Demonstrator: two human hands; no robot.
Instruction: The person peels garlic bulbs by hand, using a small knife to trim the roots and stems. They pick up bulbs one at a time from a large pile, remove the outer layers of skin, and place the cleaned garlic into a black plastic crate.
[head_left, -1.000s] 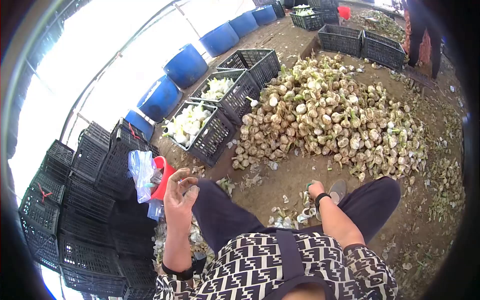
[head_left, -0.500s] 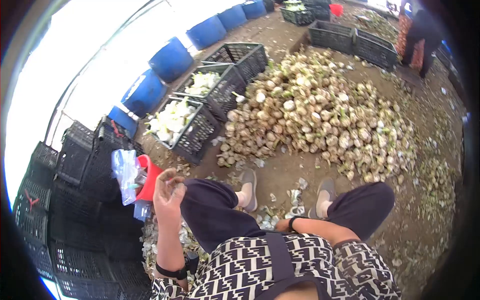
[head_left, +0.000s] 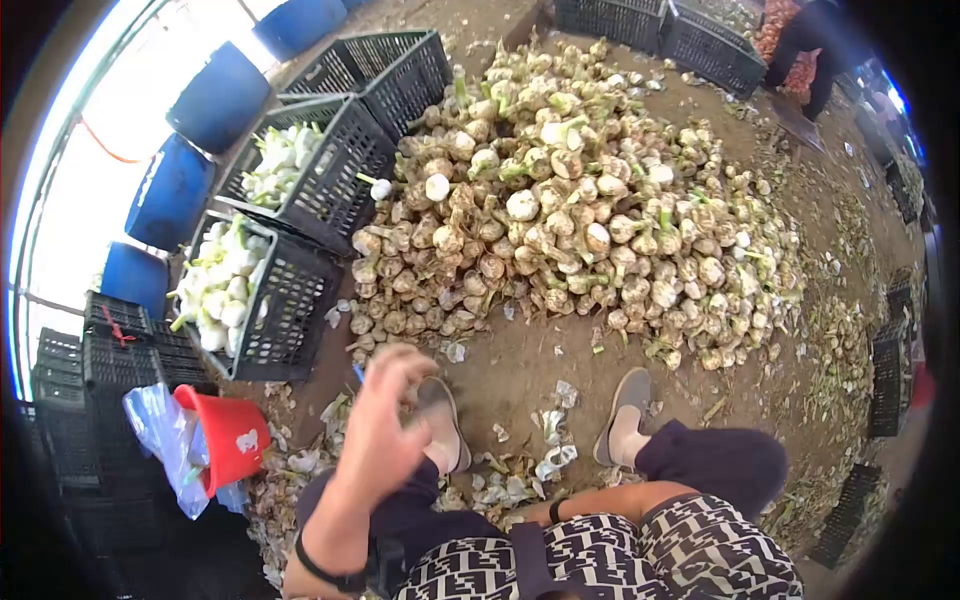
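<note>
The left hand (head_left: 385, 425) has swung away from the red bucket (head_left: 228, 438), where it hung half a second ago, and now blurs above the left shoe (head_left: 452, 452), fingers loosely curled; whether it holds anything I cannot tell. The right forearm (head_left: 600, 497) still lies low across the lap, and the right hand's grip is hidden. The garlic pile (head_left: 560, 200) sits just ahead of the feet, larger in view than before.

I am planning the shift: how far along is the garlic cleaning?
Done: the near crate and the next crate hold white bulbs. In hand: the left hand is raised and blurred, its hold unclear. Left: a large pile of uncleaned bulbs and an empty crate.
</note>
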